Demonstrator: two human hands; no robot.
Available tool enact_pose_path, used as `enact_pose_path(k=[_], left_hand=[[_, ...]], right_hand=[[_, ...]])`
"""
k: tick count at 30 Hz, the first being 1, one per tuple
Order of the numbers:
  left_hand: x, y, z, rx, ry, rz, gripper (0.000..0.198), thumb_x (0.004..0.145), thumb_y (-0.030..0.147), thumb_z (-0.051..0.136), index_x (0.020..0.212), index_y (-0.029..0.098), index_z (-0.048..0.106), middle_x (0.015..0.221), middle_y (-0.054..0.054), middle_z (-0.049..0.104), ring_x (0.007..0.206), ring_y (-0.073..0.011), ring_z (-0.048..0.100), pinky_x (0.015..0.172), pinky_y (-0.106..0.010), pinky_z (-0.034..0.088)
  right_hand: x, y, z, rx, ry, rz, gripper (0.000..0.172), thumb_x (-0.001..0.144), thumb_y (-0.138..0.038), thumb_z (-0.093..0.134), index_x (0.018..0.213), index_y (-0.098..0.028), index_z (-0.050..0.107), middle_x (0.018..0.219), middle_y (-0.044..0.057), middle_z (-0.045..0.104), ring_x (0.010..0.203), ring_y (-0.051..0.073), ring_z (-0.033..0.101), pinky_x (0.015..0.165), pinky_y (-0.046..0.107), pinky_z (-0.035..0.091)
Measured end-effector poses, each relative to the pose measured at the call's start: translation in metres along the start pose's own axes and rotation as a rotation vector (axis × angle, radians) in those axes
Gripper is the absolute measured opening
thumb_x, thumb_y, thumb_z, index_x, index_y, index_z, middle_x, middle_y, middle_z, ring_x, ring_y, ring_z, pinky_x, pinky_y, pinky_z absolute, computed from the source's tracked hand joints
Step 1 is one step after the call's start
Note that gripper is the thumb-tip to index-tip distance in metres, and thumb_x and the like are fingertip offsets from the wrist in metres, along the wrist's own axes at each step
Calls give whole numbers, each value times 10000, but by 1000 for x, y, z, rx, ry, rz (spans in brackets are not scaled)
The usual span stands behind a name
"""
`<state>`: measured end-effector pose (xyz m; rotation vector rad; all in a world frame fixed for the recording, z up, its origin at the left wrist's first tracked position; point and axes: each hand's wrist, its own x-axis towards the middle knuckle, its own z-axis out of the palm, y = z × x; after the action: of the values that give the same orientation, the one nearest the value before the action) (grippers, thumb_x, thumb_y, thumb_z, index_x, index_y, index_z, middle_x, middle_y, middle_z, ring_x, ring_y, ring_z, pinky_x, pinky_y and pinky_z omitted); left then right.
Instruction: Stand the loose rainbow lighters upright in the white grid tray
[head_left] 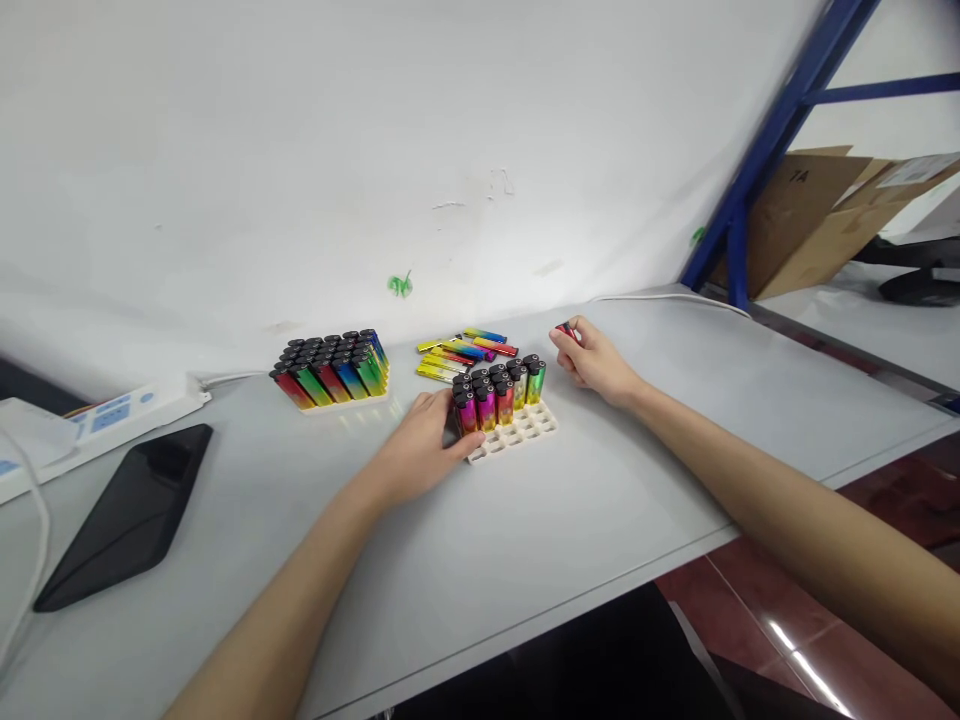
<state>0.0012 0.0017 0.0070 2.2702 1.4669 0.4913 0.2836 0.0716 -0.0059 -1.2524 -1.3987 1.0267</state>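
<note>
My left hand grips the left end of a white slotted tray, its thumb along the front and its other fingers behind. Lighters with black tops and shiny pink, red, yellow and green bodies stand upright in the tray's rear rows, while the slots nearest me hold none. To the right of the tray, my right hand is closed round a red lighter with a dark end, mostly hidden by the fingers. Behind the tray lies a loose pile of colourful lighters.
A second tray packed with upright lighters stands at the back left. A black phone and a white power strip lie farther left. The white wall backs the grey table; a blue frame and cardboard boxes are at right.
</note>
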Motion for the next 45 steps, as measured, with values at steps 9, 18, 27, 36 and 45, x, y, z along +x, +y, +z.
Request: enact_pose_path(k=[9,18,27,36,45], left_hand=[[0,-4,3,-5,9,-21,395,929,491,589,1226,232,575,1132,-84,647,1144,-313,571,945,-415,493],[0,-1,2,-4,5,-30,406,923,486,591,1233,224,569,1145,-94,641,1148,-318,569,949,-421,491],[-1,5,0,5,4,-27,315,925,440,584,1136,206,586,1074,-89,636,1081,-310,570,921,-424,492],[-1,5,-1,0,29,-26,319,917,452,603,1130,214,601,1090,-91,654,1090,-309,584,943,-436,512],[-2,2,1,12,5,-20,327,938,456,584,1160,216,583,1081,-82,636,1098,-301,573,927,-408,501]], right_hand=[[-3,-11,2,318,-38,173,652,966,-735,374,560,-226,334,458,-80,200,378,68,120,382,245,79],[-5,-9,7,215,-114,142,614,997,-645,401,566,-208,402,484,-61,267,390,70,187,402,242,128],[-4,-11,7,171,-108,166,532,996,-544,382,577,-217,379,480,-60,262,399,73,165,401,243,123],[-7,-12,10,178,-82,167,409,921,-441,405,572,-238,335,478,-68,214,412,79,110,393,232,103],[-6,-10,9,183,-102,175,499,962,-540,390,571,-230,353,488,-67,219,407,76,127,404,241,96]])
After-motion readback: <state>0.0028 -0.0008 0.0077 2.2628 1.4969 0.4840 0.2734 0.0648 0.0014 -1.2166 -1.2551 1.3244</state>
